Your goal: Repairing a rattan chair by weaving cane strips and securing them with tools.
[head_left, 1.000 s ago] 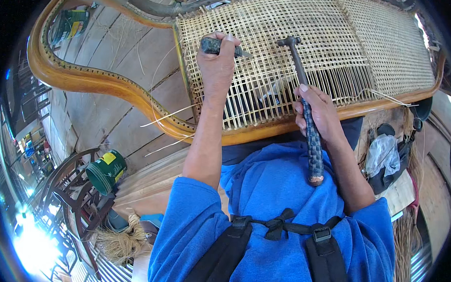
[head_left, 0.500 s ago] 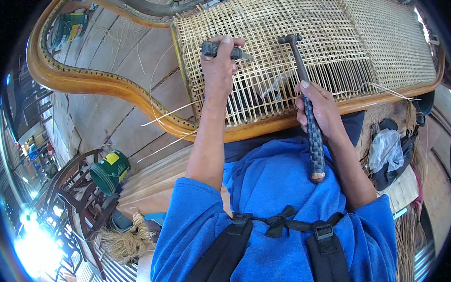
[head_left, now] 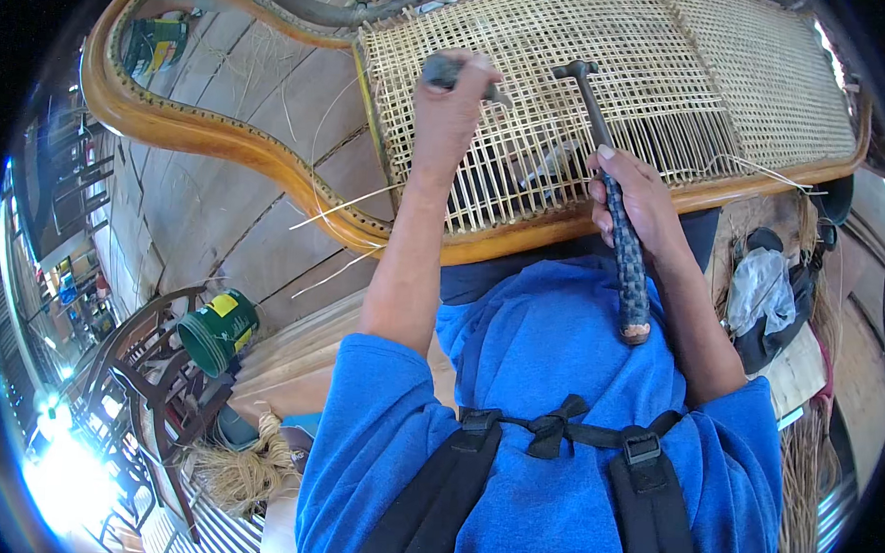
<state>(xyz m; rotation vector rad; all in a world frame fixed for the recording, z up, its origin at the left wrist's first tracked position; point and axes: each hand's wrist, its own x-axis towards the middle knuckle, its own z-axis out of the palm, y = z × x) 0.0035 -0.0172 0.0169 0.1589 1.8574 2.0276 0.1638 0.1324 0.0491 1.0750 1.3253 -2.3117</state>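
Observation:
Over the woven cane panel (head_left: 606, 48) of a curved wooden frame (head_left: 522, 244), my left hand (head_left: 446, 125) is closed around a short tool with a dark wrapped handle (head_left: 440, 72). Its small metal tip points right, blurred by motion, and I cannot make out its exact kind. My right hand (head_left: 642, 205) grips a hammer (head_left: 630, 273) by its black, checkered handle. The hammer head lies over the weave, apart from the other tool, and the butt end points toward my body. Below my hands, part of the weave has open strands running one way.
Loose cane strands (head_left: 343, 207) stick out past the frame's left edge and others at the right. Green buckets (head_left: 216, 332) stand on the plank floor, near dark wooden chairs (head_left: 151, 383) and a fibre bundle (head_left: 245, 474). A clear plastic bag (head_left: 762, 293) lies at the right.
My left hand and its tool have shifted slightly right and up, with motion blur. The frame's left part also sits farther right in the picture. My right hand still holds the hammer.

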